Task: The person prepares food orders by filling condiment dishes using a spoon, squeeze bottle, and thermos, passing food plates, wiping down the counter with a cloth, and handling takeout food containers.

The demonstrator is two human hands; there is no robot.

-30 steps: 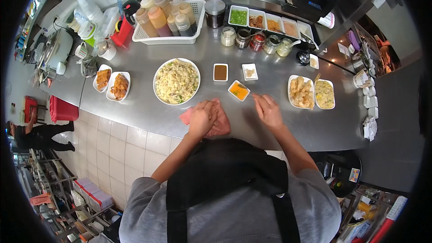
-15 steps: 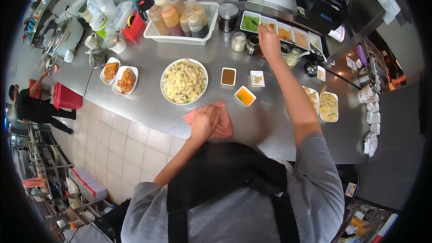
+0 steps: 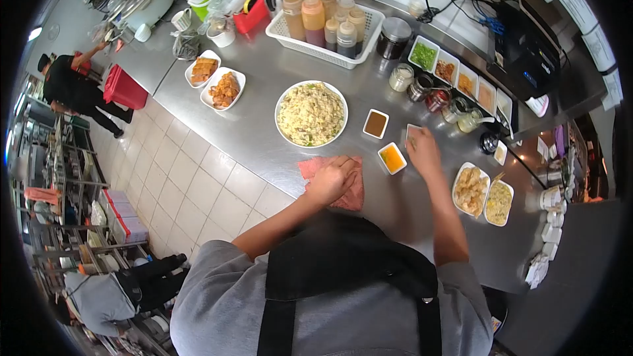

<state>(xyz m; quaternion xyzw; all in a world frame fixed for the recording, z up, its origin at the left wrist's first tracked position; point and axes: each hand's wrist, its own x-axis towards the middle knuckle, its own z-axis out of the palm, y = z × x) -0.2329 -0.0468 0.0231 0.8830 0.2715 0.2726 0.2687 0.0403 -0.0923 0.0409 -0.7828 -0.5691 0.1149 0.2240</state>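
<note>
On a pink cloth [image 3: 353, 192] at the counter's front edge rests my left hand [image 3: 332, 180], its fingers curled together; whether it grips the cloth is unclear. My right hand [image 3: 422, 149] is over a small white dish [image 3: 413, 130], fingers pinched, and a bit of green shows at the fingertips. To its left stand a dish of orange sauce [image 3: 393, 158] and a dish of brown sauce [image 3: 376, 124]. A round plate of fried rice [image 3: 312, 113] lies beyond the cloth.
Fried food dishes [image 3: 224, 89] stand at the left, two more dishes [image 3: 471, 189] at the right. Behind are a bottle basket [image 3: 325, 48], jars [image 3: 437, 99] and a topping tray [image 3: 467, 82]. One person [image 3: 79, 86] stands far left; another [image 3: 109, 296] bends at lower left.
My right hand went to the topping containers and has come back down over the small white dish. My left hand stays on the cloth. The view has turned, and a second person has appeared.
</note>
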